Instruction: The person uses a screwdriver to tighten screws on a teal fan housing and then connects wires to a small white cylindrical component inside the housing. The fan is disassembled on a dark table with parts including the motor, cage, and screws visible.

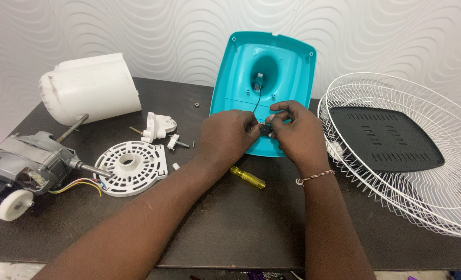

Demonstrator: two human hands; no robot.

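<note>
The dark tabletop (230, 228) has open room along its near edge, in front of the teal base (264, 78). Right of the base, a white grille (412, 155) overhangs the tabletop's edge; left lie a white cover (90, 88), motor (30, 163) and round plate (132, 167). Over the base's near rim, the left hand (225, 137) and right hand (295, 132) pinch a small black part (264, 129) on a wire. A yellow screwdriver (248, 177) lies just before the base.

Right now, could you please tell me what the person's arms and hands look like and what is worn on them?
Both forearms are bare, with no sleeves in view and no gloves. The right hand has a thin braided thread bracelet of red and pale strands around the wrist. The left hand and its wrist carry nothing: no ring, watch or band shows.
</note>
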